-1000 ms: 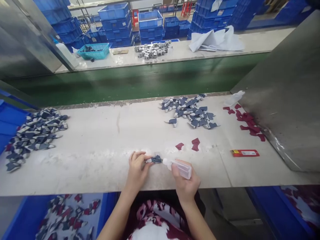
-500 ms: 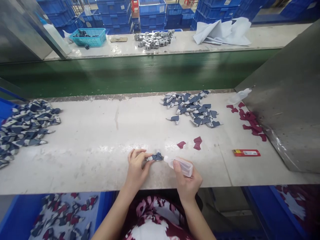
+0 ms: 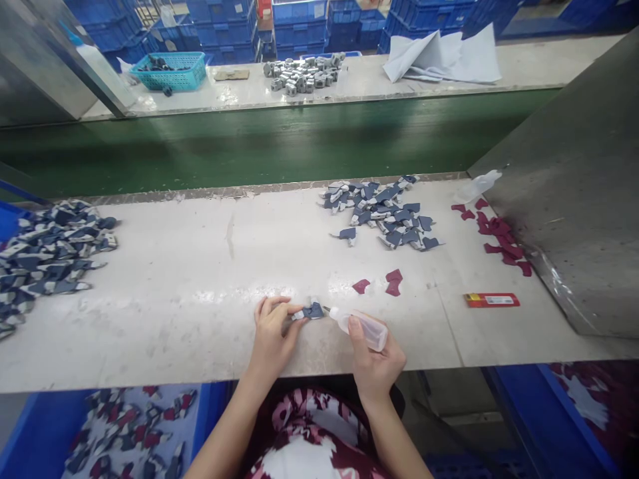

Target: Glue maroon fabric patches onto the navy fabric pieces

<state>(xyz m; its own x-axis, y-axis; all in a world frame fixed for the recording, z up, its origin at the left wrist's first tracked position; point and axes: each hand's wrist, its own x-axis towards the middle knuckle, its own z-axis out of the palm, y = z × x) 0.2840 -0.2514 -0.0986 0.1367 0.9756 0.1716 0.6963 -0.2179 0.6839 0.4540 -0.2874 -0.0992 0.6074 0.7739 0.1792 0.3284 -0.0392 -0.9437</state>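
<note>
Fingertips of the left hand (image 3: pixel 275 329) pinch the pale end of a small navy-and-white moulded piece (image 3: pixel 314 310) low at the worktop (image 3: pixel 174 313), probably to steady it while leaving its navy face exposed. The right hand (image 3: pixel 378 364) wraps a translucent squeeze bottle (image 3: pixel 370 330), thumb on its upper side, tilted so the thin nozzle aims at the piece's right end; whether the tip touches, I cannot tell. Burgundy pieces (image 3: pixel 394 275) lie just beyond the bottle, seemingly for easy reach. Both forearms slant inward from the near edge.
</note>
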